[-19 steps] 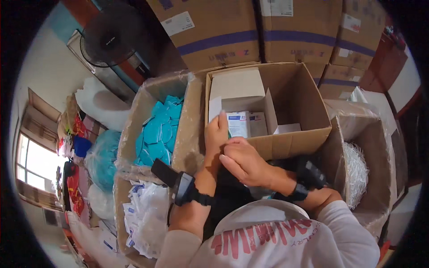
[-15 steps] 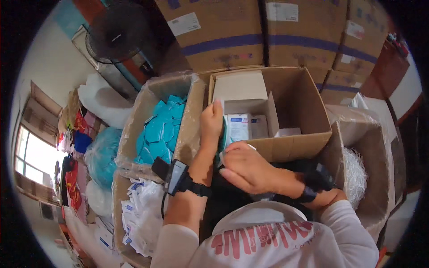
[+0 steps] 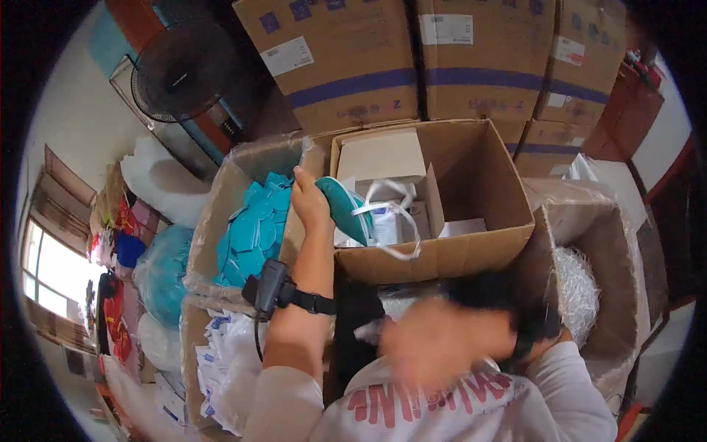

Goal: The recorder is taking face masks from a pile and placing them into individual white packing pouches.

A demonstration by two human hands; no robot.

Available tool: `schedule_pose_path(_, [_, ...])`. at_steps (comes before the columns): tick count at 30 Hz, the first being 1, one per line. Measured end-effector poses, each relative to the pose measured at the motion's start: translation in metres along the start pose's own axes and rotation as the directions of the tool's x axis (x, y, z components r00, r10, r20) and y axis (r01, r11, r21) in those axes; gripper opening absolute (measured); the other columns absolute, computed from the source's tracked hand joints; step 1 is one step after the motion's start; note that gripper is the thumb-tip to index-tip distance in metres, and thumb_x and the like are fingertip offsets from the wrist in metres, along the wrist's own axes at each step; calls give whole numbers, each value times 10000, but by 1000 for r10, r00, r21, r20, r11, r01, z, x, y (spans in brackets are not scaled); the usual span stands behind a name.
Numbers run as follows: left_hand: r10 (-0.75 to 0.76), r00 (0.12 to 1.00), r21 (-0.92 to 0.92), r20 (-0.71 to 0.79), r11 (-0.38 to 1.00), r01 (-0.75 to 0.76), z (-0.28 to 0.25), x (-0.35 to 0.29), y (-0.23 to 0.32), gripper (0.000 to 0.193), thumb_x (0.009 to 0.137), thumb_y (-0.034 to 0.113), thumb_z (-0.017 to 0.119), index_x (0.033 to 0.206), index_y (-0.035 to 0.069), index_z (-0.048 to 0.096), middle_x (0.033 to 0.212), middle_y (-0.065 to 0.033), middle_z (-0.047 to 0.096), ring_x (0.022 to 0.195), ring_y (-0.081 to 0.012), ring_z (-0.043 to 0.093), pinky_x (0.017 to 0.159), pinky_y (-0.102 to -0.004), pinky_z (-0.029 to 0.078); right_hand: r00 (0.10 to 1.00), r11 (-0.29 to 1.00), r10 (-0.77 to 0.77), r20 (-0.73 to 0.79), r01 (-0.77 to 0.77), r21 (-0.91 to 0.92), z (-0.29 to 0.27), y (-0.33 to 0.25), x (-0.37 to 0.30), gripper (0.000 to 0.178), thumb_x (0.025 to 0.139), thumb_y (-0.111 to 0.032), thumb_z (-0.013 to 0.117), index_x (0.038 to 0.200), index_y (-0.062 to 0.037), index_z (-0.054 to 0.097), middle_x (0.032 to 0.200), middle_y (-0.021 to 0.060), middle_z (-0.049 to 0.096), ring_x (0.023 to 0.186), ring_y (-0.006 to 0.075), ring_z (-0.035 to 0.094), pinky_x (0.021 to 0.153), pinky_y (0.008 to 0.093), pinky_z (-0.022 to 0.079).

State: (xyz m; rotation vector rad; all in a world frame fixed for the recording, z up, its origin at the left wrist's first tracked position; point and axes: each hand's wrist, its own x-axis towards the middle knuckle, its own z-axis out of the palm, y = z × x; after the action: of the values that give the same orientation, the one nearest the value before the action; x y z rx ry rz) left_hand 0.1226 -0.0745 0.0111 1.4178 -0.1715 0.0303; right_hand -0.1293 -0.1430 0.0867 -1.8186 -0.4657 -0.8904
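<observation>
My left hand (image 3: 311,202) is closed on a teal face mask (image 3: 343,211), gripping its left edge at the near-left corner of the open carton (image 3: 434,254). White elastic loops (image 3: 403,221) hang off the mask to the right, in front of the carton. Over my lap, my right hand (image 3: 434,339) is smeared by motion, so its fingers cannot be made out. A small whitish scrap (image 3: 367,333) shows beside its fingertips; whether the hand holds it is unclear. Inside the carton sit a white paper box (image 3: 387,153) and white packets with blue print (image 3: 388,225).
Plastic-lined boxes stand left with teal mask pieces (image 3: 254,228) and white printed packets (image 3: 228,368). At right, another lined box (image 3: 607,309) holds a bundle of white strands (image 3: 576,295). Large taped cartons (image 3: 479,81) are stacked behind; a black fan (image 3: 180,74) stands far left.
My right hand has moved away from the mask, down and right toward my lap. The mask's loops now dangle freely. My left hand has shifted left in the picture, still gripping the mask.
</observation>
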Motion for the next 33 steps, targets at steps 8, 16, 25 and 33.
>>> schedule_pose_path(8, [-149, 989, -135, -12, 980, 146, 33, -63, 26, 505, 915, 447, 362, 828, -18, 540, 744, -37, 496, 687, -127, 457, 617, -272, 388, 815, 784, 578, -41, -540, 308, -4, 82, 6, 300, 938, -266, 398, 1018, -5, 521, 914, 45, 537, 880, 103, 477, 819, 251, 376])
schedule_pose_path(16, [5, 1000, 200, -1, 980, -5, 14, -55, 10, 556, 921, 418, 347, 866, -88, 569, 792, -129, 587, 738, -188, 530, 678, -315, 412, 569, 582, 806, 162, -713, -391, 6, 68, -20, 246, 892, -212, 482, 1025, -9, 524, 900, 125, 539, 824, 236, 523, 748, 330, 414])
schedule_pose_path(25, [153, 950, 242, 272, 945, -221, 20, -78, -21, 463, 926, 374, 344, 701, -1, 497, 714, -51, 539, 636, -131, 488, 512, -312, 377, 970, 967, 244, -5, -243, 79, 28, 55, 15, 171, 876, -146, 452, 817, -2, 525, 734, 179, 543, 687, 364, 534, 636, 374, 432])
schedule_pose_path(33, [279, 935, 165, -218, 955, -247, 29, -1, -4, 453, 909, 436, 360, 811, 30, 536, 715, -66, 556, 649, -181, 549, 593, -315, 454, 979, 994, 105, 173, -109, 17, 35, 26, 42, 200, 874, -168, 453, 746, -19, 485, 659, 169, 497, 594, 324, 506, 552, 376, 409])
